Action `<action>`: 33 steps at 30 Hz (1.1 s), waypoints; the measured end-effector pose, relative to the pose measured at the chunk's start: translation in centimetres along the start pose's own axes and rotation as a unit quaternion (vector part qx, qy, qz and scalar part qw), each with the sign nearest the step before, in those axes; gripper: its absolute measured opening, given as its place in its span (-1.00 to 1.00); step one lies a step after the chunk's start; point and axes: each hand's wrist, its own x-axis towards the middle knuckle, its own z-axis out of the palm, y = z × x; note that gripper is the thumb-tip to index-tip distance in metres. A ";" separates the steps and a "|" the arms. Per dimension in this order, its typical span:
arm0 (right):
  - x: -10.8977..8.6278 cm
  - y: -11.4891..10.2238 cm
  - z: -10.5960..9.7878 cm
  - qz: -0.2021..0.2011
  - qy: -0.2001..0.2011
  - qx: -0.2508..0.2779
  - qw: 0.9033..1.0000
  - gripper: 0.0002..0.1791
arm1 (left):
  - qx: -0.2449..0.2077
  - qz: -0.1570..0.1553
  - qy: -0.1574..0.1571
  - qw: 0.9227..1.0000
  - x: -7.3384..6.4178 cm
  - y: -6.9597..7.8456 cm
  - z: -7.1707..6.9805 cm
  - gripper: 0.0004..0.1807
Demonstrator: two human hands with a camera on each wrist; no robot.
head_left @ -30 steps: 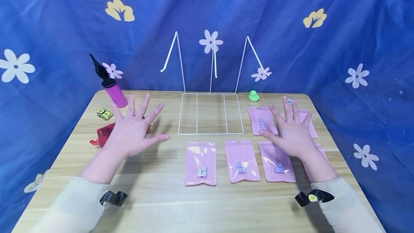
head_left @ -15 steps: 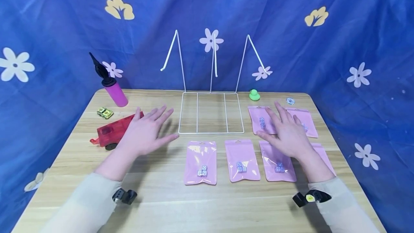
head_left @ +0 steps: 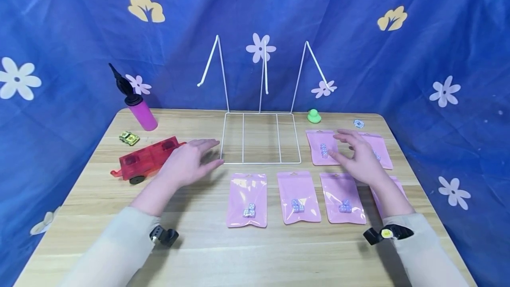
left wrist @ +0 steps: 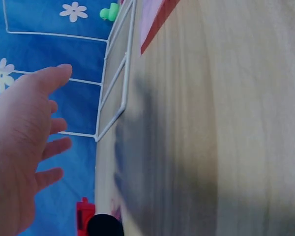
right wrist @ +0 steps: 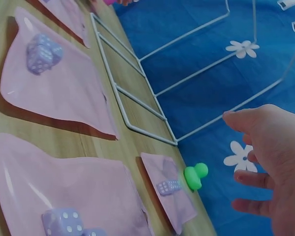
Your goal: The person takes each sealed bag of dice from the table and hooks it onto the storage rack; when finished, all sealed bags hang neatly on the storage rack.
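My left hand (head_left: 189,163) hovers over the table left of the white wire rack (head_left: 260,163), with nothing in it. Its thumb and fingers are spread apart in the left wrist view. Above the pink pouches on the right, my right hand (head_left: 360,158) is likewise bare, fingers slightly bent. Beneath it lie a back pouch (head_left: 314,138), a far-right pouch (head_left: 380,143) and a front pouch (head_left: 336,189); hand and forearm partly cover other pouches. Two more, a left pouch (head_left: 243,194) and a middle pouch (head_left: 295,187), lie before the rack. Small lilac dice show on the pouches.
A red toy trailer (head_left: 145,158) lies beside my left hand. Behind it are a yellow toy car (head_left: 129,138) and a purple hand pump (head_left: 143,115). A green duck (head_left: 314,116) and a round chip (head_left: 359,123) sit at the back right. Three hooked arms rise from the rack.
Both hands have gone from widely spread fingers to more bent ones. The left hand has moved right, off the red trailer toward the rack. The right hand has lowered slightly, uncovering the chip.
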 end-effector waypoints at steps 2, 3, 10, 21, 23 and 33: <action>0.2 0.5 0.0 -0.002 0.012 0.022 1.000 -0.52 | -0.013 0.000 -0.005 1.000 0.1 0.0 0.4 -0.31; 0.3 0.8 0.1 0.000 0.018 0.035 0.999 -0.54 | -0.017 0.003 -0.005 1.000 0.2 0.0 0.6 -0.31; 0.8 2.2 0.3 0.045 0.036 0.112 0.992 -0.51 | -0.026 0.058 0.011 0.998 0.4 -0.3 2.3 -0.42; 0.7 3.8 0.6 0.131 0.046 0.143 0.980 -0.47 | -0.024 0.093 -0.005 0.995 0.5 -1.2 4.6 -0.52; 0.7 4.0 0.6 0.136 0.047 0.145 0.979 -0.47 | -0.024 0.085 -0.015 0.996 0.5 -1.1 4.7 -0.52; 0.7 5.0 1.0 0.162 0.051 0.165 0.972 -0.47 | -0.025 0.072 -0.042 0.996 0.5 -1.2 5.1 -0.52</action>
